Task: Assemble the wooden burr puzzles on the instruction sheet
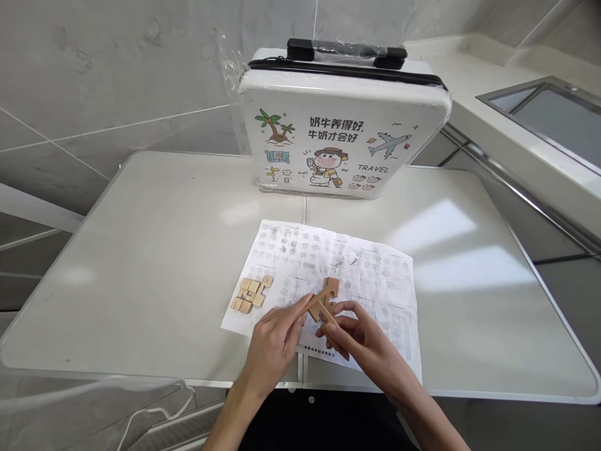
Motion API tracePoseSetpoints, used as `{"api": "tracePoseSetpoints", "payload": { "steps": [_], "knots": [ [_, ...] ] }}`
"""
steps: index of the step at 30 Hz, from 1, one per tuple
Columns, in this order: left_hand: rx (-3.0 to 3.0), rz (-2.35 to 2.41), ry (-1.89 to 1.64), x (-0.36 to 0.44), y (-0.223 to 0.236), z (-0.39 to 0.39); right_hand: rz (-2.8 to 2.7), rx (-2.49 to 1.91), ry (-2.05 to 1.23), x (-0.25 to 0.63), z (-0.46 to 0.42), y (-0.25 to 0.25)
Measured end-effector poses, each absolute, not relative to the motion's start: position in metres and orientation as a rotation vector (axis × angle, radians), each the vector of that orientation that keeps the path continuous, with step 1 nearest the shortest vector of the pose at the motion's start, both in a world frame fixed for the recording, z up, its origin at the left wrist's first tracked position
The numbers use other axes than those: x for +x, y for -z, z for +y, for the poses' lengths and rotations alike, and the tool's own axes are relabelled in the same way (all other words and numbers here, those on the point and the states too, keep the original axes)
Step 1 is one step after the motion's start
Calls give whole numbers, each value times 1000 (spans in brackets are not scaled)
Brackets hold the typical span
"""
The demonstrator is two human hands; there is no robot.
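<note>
Notched wooden puzzle pieces [323, 300] are held between my two hands, crossing each other above a printed sheet [300, 263]. My left hand [277, 338] pinches the end of one wooden stick that slants up to the right. The fingers of my right hand [357, 332] close round another stick that slants down toward me. Whether the pieces interlock I cannot tell. To the left, on the same sheet, lies a flat cluster of small pale wooden pieces [251, 293] with notches. The sheet carries rows of small line drawings and text.
A white folding table [154, 250] carries everything, with a seam down its middle. At its back stands a plastic-wrapped white case [300, 138] with cartoon prints and a black handle. A counter with a sink [554, 106] runs along the right. A white cable [159, 410] hangs at lower left.
</note>
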State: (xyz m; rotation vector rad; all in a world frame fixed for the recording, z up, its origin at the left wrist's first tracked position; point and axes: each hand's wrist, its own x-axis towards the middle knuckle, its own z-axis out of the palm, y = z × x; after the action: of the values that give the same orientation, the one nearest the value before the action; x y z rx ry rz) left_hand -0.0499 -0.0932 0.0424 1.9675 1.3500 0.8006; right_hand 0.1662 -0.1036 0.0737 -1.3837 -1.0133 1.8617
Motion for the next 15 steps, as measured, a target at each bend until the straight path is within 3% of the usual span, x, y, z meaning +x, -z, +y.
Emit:
{"api": "tracePoseSetpoints", "payload": {
  "steps": [6,15],
  "knots": [
    [1894,1404,-865,-51,-40,-97,-1051,-1275,-1984,165,-104,-75],
    [2052,1130,-780,-48,-46,-97,-1126,-1316,-1853,160,-101,-72]
  ]
}}
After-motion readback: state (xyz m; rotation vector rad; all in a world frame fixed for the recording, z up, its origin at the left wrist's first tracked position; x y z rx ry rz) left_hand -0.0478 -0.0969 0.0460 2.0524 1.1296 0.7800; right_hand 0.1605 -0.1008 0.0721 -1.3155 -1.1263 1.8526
